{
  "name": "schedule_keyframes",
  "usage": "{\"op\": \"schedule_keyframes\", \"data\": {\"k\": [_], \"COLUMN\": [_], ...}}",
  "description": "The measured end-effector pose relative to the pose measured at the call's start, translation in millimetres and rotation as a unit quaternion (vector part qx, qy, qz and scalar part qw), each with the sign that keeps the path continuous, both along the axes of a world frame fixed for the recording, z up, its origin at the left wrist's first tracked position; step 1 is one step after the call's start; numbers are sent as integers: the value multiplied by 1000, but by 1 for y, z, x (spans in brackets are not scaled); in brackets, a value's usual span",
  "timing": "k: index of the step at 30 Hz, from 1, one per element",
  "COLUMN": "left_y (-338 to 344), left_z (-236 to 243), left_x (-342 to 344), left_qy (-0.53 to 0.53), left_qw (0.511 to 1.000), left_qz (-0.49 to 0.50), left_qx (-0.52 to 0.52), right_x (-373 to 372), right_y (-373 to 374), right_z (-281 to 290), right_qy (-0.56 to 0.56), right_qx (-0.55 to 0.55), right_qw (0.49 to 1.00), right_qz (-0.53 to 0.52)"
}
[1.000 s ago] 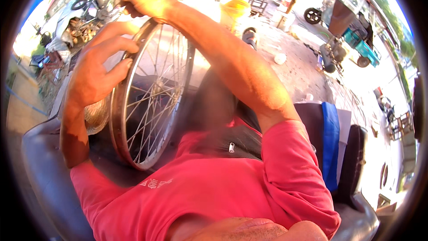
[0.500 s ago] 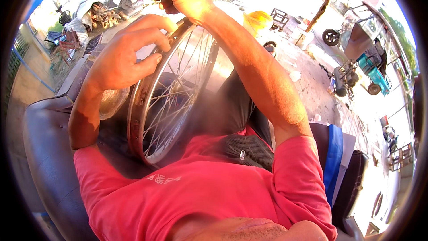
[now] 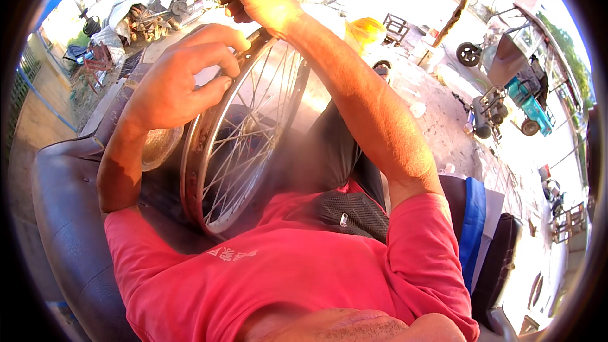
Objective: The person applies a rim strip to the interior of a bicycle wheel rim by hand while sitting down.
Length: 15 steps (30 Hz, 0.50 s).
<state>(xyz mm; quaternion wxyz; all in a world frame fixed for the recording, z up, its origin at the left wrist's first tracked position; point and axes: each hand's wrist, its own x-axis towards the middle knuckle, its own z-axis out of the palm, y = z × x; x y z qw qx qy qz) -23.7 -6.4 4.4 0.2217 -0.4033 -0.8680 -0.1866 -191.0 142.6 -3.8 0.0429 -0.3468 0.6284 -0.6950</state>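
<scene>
A spoked wheel (image 3: 209,152) with a worn, rusty metal rim and no tyre stands upright between my lap and the seat on my left. My left hand (image 3: 187,82) curls its fingers and thumb over the rim's upper left side. Past the top of the rim, my right hand (image 3: 263,3) is closed in a pinch, its wrist close to the rim. Whatever sits between those fingertips is too small and too brightly lit to name. My dark trousers show behind the spokes.
A dark padded seat (image 3: 69,215) curves round on the left. Beyond the wheel stand a yellow bucket (image 3: 365,33) and a small metal frame (image 3: 396,26). A wooden pole (image 3: 461,5) leans farther back. A teal three-wheeled cart (image 3: 531,104) is parked at the right.
My right hand has dipped very slightly toward the rim, still pinched. The left hand and the wheel look unmoved.
</scene>
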Motion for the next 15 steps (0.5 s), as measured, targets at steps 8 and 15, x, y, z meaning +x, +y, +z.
{"op": "schedule_keyframes", "data": {"k": [8, 15], "left_y": [3, 1], "left_z": [-4, 1], "left_x": [4, 2], "left_qy": [29, 30], "left_qw": [999, 999], "left_qz": [19, 22], "left_qx": [8, -28], "right_x": [-1, 2], "right_y": [2, 1], "right_z": [0, 1], "right_qy": [0, 3], "right_qx": [2, -3], "right_qw": [1000, 1000], "right_qz": [-6, 0]}}
